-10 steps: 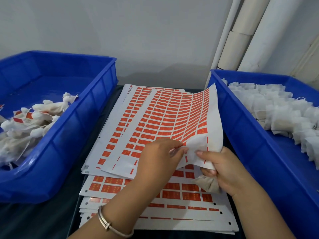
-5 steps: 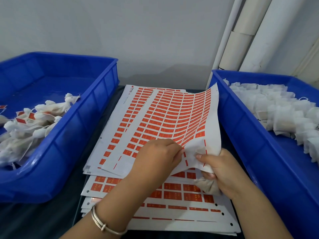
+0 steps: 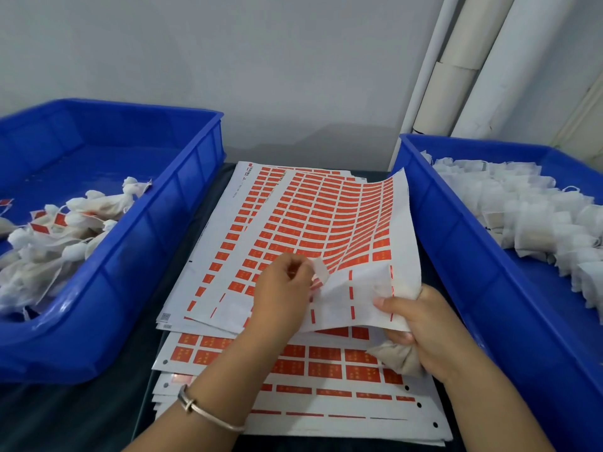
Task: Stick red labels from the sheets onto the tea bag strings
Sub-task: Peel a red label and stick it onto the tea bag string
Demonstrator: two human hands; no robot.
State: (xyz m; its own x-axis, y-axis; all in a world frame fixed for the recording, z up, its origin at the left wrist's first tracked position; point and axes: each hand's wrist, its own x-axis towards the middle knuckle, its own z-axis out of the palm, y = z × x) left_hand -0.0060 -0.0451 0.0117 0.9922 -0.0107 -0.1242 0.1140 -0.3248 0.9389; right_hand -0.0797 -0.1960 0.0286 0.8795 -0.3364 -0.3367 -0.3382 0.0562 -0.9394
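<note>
The label (image 3: 320, 272) has just peeled free in the left hand (image 3: 284, 288) pinch, while the right hand (image 3: 421, 324) grips sheet (image 3: 359, 288) and tea bag (image 3: 399, 357), ready for sticking.

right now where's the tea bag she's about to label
In the head view, the tea bag is low and right of centre, gripped in the right hand over the label sheets, beside the right blue bin.

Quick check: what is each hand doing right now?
Left hand: pinching a peeled label.
Right hand: thumb pinning the top sheet, fingers curled round a tea bag.
</note>
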